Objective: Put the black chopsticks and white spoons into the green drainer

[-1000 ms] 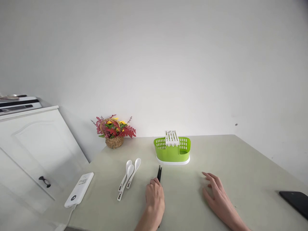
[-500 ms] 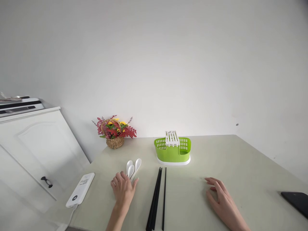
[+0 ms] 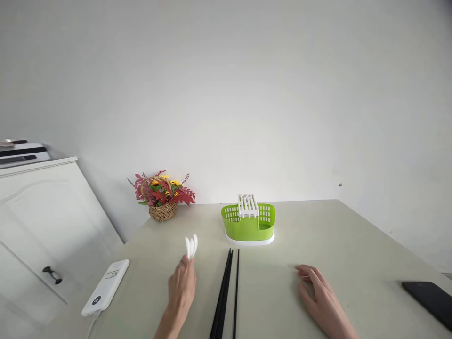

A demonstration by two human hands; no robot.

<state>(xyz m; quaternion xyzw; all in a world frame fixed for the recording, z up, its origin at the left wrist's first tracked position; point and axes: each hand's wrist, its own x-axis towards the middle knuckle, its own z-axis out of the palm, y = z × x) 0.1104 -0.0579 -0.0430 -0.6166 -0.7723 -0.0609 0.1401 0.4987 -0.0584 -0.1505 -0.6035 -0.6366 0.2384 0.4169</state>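
Several white spoons [image 3: 191,245] are gripped by their handles in my left hand [image 3: 182,284], their bowls pointing away from me and seen edge-on. The fingers hide the handles. Just right of that hand, black chopsticks [image 3: 222,297] lie lengthwise on the table, most in a bundle and one apart. My right hand [image 3: 319,299] rests on the tabletop with loosely curved fingers apart and nothing in them. Beyond the chopsticks stands a green cutlery basket [image 3: 250,230] with a white slotted rack across its top and a white base.
A wicker basket of artificial flowers [image 3: 163,211] stands by the wall at the back left. A white power bank [image 3: 106,287] with a cable lies at the left edge, beside a white cabinet [image 3: 52,226]. A black phone [image 3: 429,301] lies at the far right.
My left hand has closed around the spoons, gathered them together and turned them on edge. My right hand keeps its pose. The whole view has shifted slightly.
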